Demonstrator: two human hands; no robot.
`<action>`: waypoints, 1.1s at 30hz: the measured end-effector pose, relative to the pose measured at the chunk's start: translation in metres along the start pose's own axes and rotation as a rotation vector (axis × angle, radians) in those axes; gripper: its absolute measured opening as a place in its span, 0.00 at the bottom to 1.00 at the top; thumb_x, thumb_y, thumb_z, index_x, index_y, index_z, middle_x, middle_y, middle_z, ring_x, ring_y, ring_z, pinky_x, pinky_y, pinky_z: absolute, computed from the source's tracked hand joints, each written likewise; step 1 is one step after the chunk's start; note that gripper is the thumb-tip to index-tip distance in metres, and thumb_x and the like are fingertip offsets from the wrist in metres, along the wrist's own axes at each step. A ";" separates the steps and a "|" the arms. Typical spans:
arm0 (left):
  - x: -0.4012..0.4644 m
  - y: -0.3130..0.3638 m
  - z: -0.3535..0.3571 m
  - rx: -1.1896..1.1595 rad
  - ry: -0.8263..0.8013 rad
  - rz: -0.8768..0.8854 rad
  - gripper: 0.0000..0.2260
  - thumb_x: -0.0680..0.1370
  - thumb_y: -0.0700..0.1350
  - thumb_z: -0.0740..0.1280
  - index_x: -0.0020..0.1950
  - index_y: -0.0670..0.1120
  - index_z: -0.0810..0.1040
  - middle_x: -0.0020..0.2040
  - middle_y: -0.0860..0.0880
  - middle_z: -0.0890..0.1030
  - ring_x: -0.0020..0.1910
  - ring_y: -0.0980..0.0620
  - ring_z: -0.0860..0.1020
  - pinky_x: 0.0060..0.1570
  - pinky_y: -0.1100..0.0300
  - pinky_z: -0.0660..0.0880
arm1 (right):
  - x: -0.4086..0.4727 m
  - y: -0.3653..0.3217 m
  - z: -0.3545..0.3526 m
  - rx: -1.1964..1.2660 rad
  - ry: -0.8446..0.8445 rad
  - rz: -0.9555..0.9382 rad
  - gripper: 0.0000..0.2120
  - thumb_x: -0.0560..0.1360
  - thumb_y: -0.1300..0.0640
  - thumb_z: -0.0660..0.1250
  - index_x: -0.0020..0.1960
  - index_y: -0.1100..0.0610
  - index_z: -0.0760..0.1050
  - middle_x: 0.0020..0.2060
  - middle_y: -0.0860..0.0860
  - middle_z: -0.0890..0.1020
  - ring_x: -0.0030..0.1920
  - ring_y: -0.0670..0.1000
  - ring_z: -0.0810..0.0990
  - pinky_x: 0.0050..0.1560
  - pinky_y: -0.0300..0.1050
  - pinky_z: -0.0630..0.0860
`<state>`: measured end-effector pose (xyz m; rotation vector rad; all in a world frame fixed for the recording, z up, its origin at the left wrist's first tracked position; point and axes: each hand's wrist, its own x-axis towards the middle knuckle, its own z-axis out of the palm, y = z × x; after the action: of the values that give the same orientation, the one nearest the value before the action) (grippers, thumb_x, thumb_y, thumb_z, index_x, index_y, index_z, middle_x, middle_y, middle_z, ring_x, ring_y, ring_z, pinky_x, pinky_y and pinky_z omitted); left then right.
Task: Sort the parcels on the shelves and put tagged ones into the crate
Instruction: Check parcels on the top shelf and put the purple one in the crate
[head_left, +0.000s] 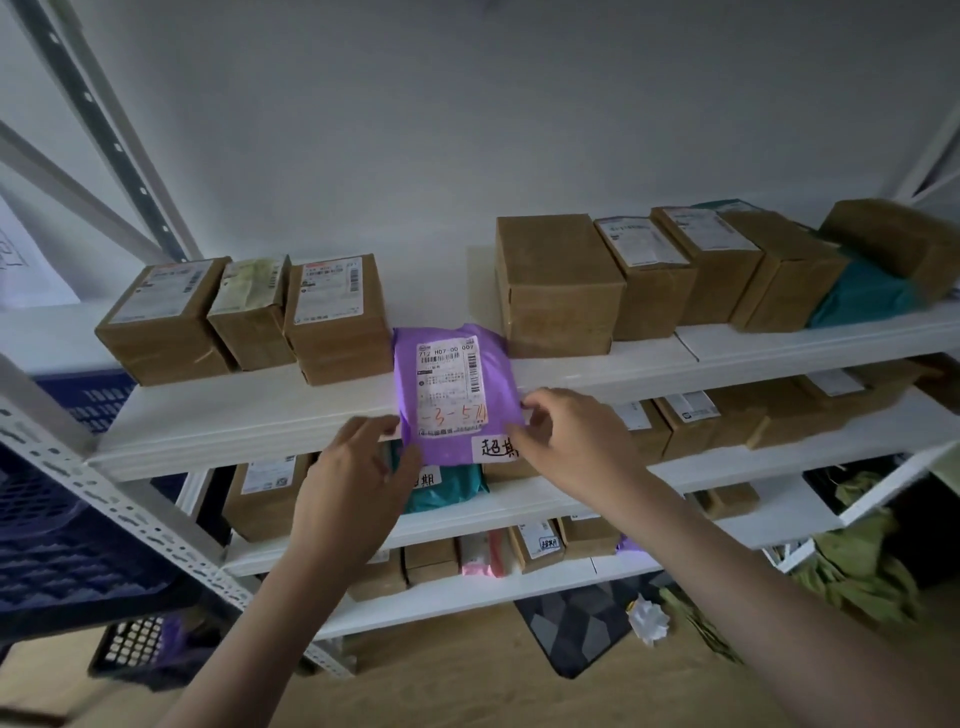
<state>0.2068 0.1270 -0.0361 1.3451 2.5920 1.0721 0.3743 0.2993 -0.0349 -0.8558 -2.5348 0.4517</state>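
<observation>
Left hand and right hand pinching purple mailer at lower corners, handwritten tag showing. Advise lifting clear of shelf edge, then crate.

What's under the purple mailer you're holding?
The purple mailer rests on the white top shelf, its lower edge overhanging. Below, a teal parcel shows partly; its handwritten tag is half covered.

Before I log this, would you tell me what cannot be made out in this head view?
- Purple parcel: label print too small to read.
- Teal parcel one shelf down: left hand covers part of its tag.
- Blue crate: cut off by the left edge; contents unseen.
- Right hand: pinching or only touching, unclear.
</observation>
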 end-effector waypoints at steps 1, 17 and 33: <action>0.006 0.002 0.001 -0.015 -0.014 -0.032 0.21 0.79 0.57 0.65 0.70 0.50 0.73 0.64 0.53 0.74 0.43 0.58 0.80 0.35 0.59 0.81 | 0.005 -0.002 0.000 -0.007 0.001 -0.007 0.16 0.77 0.41 0.65 0.57 0.50 0.78 0.45 0.43 0.82 0.41 0.43 0.80 0.43 0.45 0.81; 0.050 -0.004 0.016 0.353 -0.080 0.051 0.25 0.79 0.66 0.59 0.65 0.48 0.75 0.64 0.51 0.73 0.55 0.50 0.77 0.42 0.59 0.76 | 0.045 -0.024 0.018 -0.142 0.028 0.041 0.22 0.75 0.32 0.63 0.47 0.52 0.72 0.38 0.44 0.74 0.40 0.47 0.75 0.36 0.43 0.73; -0.016 -0.001 -0.078 0.089 0.222 0.201 0.20 0.78 0.61 0.61 0.61 0.48 0.74 0.56 0.56 0.74 0.48 0.58 0.74 0.34 0.71 0.64 | -0.005 -0.099 -0.022 -0.108 0.191 -0.168 0.21 0.75 0.34 0.63 0.57 0.50 0.73 0.52 0.43 0.77 0.50 0.45 0.75 0.42 0.42 0.77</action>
<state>0.1903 0.0712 0.0182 1.6236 2.7351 1.2118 0.3395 0.2250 0.0248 -0.6808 -2.4448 0.1728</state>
